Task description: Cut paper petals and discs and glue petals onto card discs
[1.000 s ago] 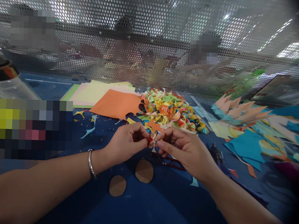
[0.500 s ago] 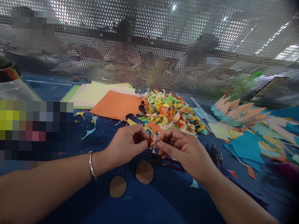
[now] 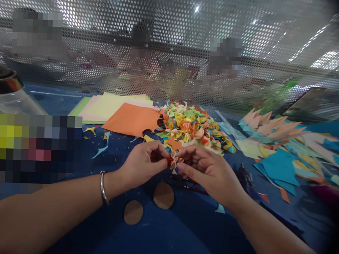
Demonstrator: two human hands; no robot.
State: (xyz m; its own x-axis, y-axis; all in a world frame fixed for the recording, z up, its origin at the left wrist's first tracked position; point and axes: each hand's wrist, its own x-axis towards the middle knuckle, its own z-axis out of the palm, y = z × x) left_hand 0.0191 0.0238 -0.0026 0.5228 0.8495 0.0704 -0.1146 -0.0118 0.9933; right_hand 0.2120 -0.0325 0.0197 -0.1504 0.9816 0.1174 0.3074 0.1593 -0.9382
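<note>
A small pink and orange folded paper piece [image 3: 173, 160] is pinched between the fingertips of both hands, just in front of a heap of colourful paper pieces [image 3: 190, 124]. My left hand [image 3: 146, 162], with a silver bangle at the wrist, grips its left side. On the right side, the thumb and forefinger of my right hand [image 3: 207, 169] close on the same piece. Dark scissors [image 3: 193, 187] lie partly hidden below my right hand. Two brown cardboard discs [image 3: 163, 195] [image 3: 133, 212] rest on the blue table nearer to me.
Behind my left hand are an orange sheet [image 3: 133, 119] and stacked pastel sheets [image 3: 103, 106]. Blue paper pieces [image 3: 279, 169] and peach pointed folds [image 3: 272, 125] lie at right. A perforated screen [image 3: 172, 49] stands behind, with people beyond it. A lidded container [image 3: 9, 88] is at far left.
The fingers of my right hand have shifted slightly around the paper piece, which has turned a little. Both arms stay almost in place.
</note>
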